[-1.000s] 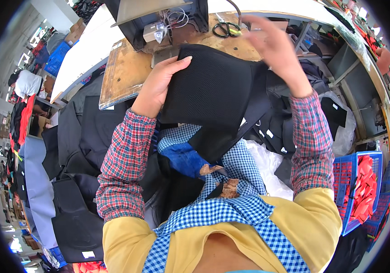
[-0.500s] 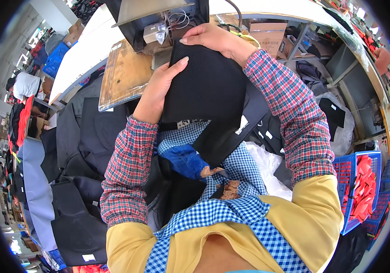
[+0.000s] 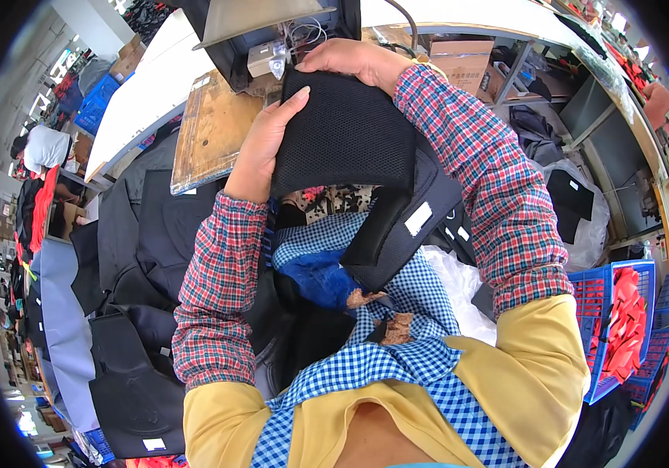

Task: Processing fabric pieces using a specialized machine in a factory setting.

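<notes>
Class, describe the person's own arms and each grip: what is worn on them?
Sleeve covers in red, blue and white plaid run from the wrists to about the elbows; plain yellow sleeves show above them. The left grip and right grip are bare hands, without gloves.

Printed characters mark a cardboard box (image 3: 461, 56); the white label (image 3: 419, 219) on dark fabric (image 3: 433, 187) is illegible.
</notes>
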